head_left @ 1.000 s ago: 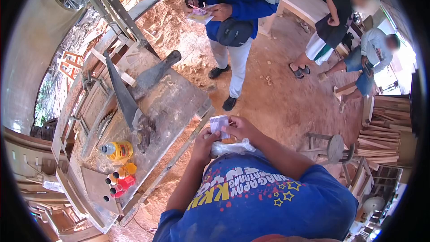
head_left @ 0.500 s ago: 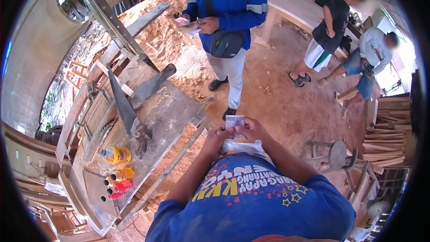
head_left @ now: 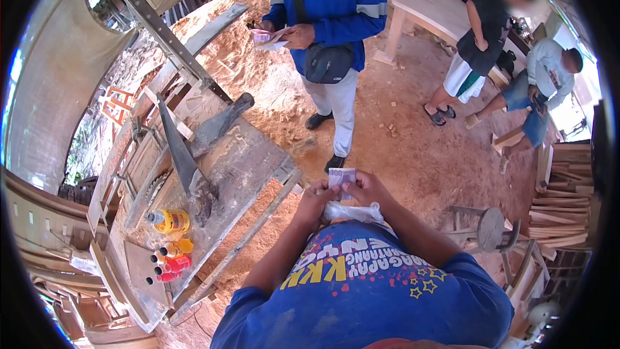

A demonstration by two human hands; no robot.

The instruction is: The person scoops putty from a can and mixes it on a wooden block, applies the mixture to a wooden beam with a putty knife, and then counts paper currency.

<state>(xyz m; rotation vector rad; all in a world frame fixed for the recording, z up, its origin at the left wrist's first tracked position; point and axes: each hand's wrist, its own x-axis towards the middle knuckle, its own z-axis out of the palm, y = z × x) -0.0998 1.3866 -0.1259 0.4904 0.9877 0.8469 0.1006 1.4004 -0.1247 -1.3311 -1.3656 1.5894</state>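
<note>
A banknote marked 100 (head_left: 341, 180) is held upright in front of my chest. My left hand (head_left: 318, 198) pinches its left edge, and my right hand (head_left: 363, 189) pinches its right edge. Just below the note, a clear plastic bag (head_left: 353, 212) lies between my hands, against my blue shirt. Across from me stands a person in a blue long-sleeved shirt (head_left: 336, 0), holding banknotes and paper (head_left: 268, 37) in both hands.
On the workbench (head_left: 239, 174) at left lie a handsaw (head_left: 177, 145), an orange drink bottle (head_left: 169, 221) and several smaller bottles. A round stool (head_left: 489, 229) stands at right, near stacked wood (head_left: 558, 216). Several people are by a wooden table (head_left: 431, 5).
The person across from me has shifted the notes in their hands, and a 100 note now shows. The camera view has moved slightly. My hands keep their hold on the banknote.
</note>
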